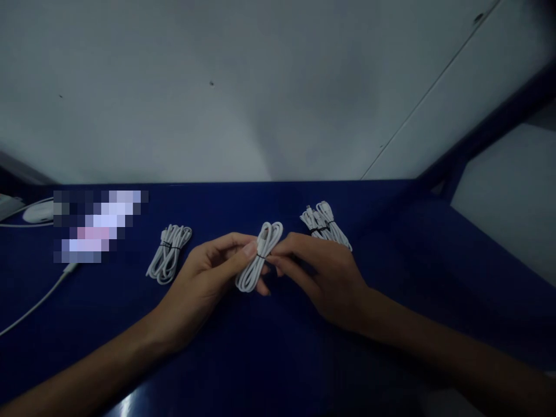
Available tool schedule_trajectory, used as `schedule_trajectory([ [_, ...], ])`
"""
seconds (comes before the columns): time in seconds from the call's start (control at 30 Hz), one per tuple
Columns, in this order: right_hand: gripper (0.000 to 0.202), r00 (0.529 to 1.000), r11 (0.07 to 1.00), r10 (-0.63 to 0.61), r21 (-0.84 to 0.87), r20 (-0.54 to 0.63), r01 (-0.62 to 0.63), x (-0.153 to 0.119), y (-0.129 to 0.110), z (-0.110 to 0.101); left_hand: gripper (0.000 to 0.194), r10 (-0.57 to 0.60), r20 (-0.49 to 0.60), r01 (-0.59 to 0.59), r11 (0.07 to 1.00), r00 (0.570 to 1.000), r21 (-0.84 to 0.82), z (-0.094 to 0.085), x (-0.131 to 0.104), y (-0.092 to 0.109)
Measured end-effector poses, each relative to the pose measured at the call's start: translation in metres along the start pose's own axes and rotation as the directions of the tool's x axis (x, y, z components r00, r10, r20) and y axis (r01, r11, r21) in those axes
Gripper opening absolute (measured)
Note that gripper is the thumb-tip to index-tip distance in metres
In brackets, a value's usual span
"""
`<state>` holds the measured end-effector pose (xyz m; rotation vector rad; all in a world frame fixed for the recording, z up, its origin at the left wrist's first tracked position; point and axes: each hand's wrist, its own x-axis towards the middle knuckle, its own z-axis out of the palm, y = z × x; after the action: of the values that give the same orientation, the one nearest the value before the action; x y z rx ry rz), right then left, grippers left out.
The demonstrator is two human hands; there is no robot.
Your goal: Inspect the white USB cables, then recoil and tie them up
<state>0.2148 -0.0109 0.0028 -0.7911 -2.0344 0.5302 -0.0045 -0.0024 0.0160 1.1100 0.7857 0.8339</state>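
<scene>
A coiled white cable (259, 258), bound round its middle by a thin black tie, is held up at the centre of the view. My left hand (212, 269) grips it from the left, the thumb pressed on the coil near a connector. From the right, the fingertips of my right hand (328, 275) are pinched together at the black tie; whether they hold its ends is too small to tell. Left of my left hand lies a tied bundle of white cables (168, 253). More tied white cables (326, 225) with connectors showing lie behind my right hand, which partly hides them.
The blue table (269, 359) runs back to a grey-white panel (217, 116). At the left lie a blurred-out bright object (102, 226) with a white cord (47, 294) attached, and a white rounded item (38, 212). A dark blue frame bar (490, 124) slants at the right.
</scene>
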Motion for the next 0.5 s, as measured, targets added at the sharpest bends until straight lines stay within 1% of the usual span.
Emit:
schedule_trajectory([
  [0.13,0.02,0.99,0.973,-0.141,-0.182,0.019,0.143,-0.003,0.007,0.0,0.018,-0.083,0.013,0.084,0.992,0.996,-0.098,-0.001,0.0,-0.001],
  [0.23,0.025,0.973,0.925,-0.227,-0.301,0.052,0.232,-0.003,0.012,-0.001,0.02,-0.124,0.032,0.127,0.98,0.992,-0.153,-0.002,0.001,-0.002],
  [0.33,0.027,0.946,0.867,-0.316,-0.383,0.069,0.317,-0.002,0.014,-0.002,0.023,-0.151,0.049,0.157,0.971,0.987,-0.179,-0.005,0.002,-0.002],
  [0.43,0.024,0.925,0.833,-0.372,-0.413,0.075,0.368,0.0,0.013,-0.003,0.03,-0.121,0.046,0.125,0.986,0.992,-0.114,-0.006,0.002,0.001],
  [0.5,0.023,0.935,0.853,-0.347,-0.391,0.074,0.347,0.001,0.012,-0.003,0.038,-0.042,0.017,0.042,0.999,0.999,0.009,-0.006,0.0,0.002],
])
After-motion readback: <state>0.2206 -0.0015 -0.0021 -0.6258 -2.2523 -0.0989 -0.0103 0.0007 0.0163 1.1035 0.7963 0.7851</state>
